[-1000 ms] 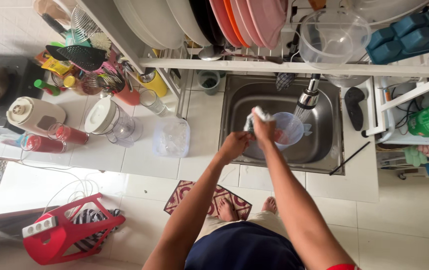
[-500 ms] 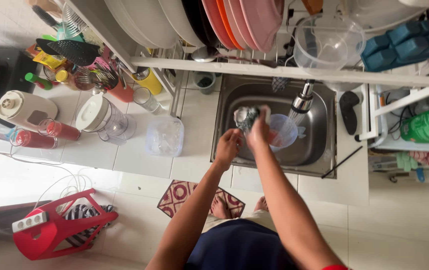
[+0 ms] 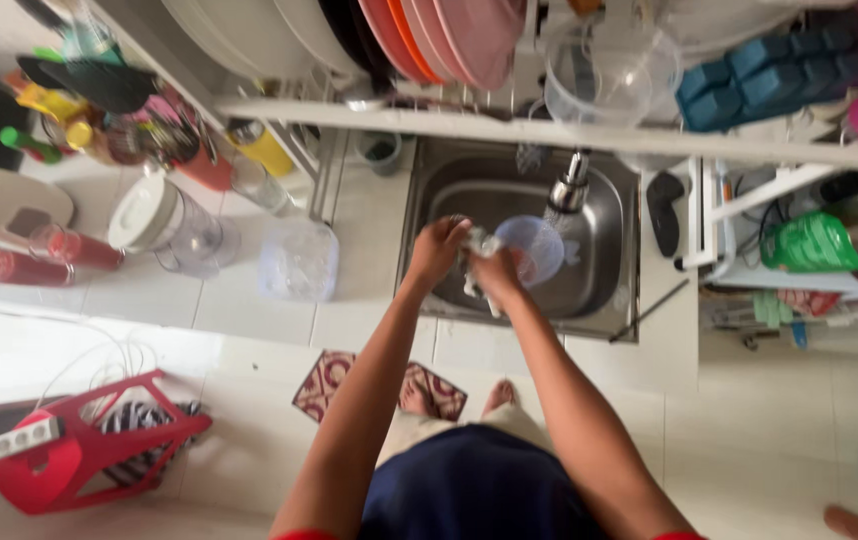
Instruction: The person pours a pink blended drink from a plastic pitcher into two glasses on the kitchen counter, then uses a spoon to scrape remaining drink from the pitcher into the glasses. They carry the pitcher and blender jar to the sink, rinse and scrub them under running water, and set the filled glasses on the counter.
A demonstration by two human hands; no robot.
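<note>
On the shelf above: a row of upright plates (image 3: 429, 35), pink and orange among white, then a clear plastic jug (image 3: 599, 75) and blue blocks (image 3: 759, 75). Left on the tiled counter: a clear square container (image 3: 299, 260), a white-lidded jar (image 3: 164, 220) just beside it, two red bottles (image 3: 44, 255), a white appliance (image 3: 4, 195), a yellow bottle (image 3: 264, 150) near a cluster of utensils (image 3: 119, 120). Right of the basin: a black oval object (image 3: 665, 212), and farther right a green bag (image 3: 814, 243). On the floor: a patterned mat (image 3: 334, 380) underfoot, a red stool (image 3: 99, 450) with a white power strip (image 3: 24, 438) resting on it.
</note>
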